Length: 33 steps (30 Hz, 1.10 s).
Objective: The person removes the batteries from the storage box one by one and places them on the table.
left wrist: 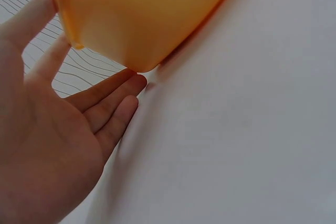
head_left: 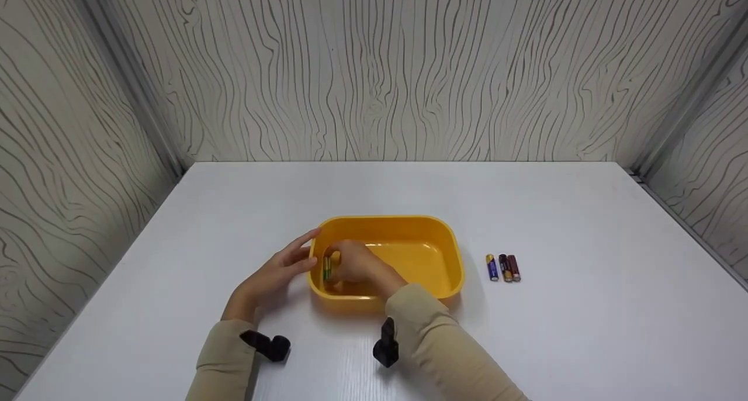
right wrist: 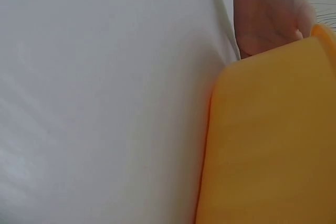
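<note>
A yellow plastic basin (head_left: 409,261) stands on the white table. Inside it, against the left wall, green-and-gold batteries (head_left: 326,268) stand out beside my right hand (head_left: 353,265). That hand reaches over the near rim, its curled finger and thumb at the two ends of a battery, pinching it; part of the grip is hidden. In the right wrist view the basin's wall hides this hand. My left hand (head_left: 277,277) touches the basin's left rim with fingers extended. Its palm (left wrist: 52,135) shows in the left wrist view, beside the basin's outer wall.
Right of the basin lie a blue-and-yellow battery (head_left: 492,268), a black-and-copper battery (head_left: 505,268) and a dark red battery (head_left: 514,268), the last two side by side. Wood-grain panels (head_left: 374,68) enclose the table at the back and sides.
</note>
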Each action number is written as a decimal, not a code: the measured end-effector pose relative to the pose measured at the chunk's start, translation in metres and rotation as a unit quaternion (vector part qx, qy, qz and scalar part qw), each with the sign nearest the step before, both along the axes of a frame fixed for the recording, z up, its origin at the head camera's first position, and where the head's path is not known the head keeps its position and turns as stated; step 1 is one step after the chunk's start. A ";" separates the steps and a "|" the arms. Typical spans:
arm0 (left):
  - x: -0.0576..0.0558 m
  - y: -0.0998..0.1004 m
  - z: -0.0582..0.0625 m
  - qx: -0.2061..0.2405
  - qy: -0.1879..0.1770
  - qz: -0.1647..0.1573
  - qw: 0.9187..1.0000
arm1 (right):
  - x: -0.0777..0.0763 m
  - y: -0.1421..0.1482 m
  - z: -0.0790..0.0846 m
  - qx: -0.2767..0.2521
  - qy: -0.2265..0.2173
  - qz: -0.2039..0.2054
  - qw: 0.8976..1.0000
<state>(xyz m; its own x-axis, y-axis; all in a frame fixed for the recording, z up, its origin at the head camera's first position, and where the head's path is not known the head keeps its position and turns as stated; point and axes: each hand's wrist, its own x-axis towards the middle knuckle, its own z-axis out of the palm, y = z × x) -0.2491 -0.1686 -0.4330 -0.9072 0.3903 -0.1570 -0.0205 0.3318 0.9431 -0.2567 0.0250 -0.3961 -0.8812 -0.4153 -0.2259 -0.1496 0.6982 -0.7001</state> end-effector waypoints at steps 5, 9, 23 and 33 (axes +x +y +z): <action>0.000 0.000 0.000 0.002 -0.001 -0.002 1.000 | 0.000 0.002 0.003 0.006 0.009 0.012 1.000; 0.000 0.000 0.000 0.003 -0.001 -0.006 1.000 | 0.003 0.005 0.007 -0.003 0.011 0.020 1.000; -0.001 -0.002 -0.001 0.002 0.017 -0.026 0.999 | 0.007 0.018 0.013 -0.027 0.014 0.013 0.999; -0.002 -0.002 -0.001 0.005 0.019 -0.034 0.999 | 0.010 0.030 0.016 -0.058 0.010 -0.002 0.998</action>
<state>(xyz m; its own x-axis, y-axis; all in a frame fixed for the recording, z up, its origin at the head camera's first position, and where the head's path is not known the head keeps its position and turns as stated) -0.2507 -0.1708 -0.4341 -0.8838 0.4526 -0.1183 0.0385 0.3224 0.9458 -0.2466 0.0555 -0.3800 -0.8870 -0.4338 -0.1583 -0.1618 0.6130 -0.7733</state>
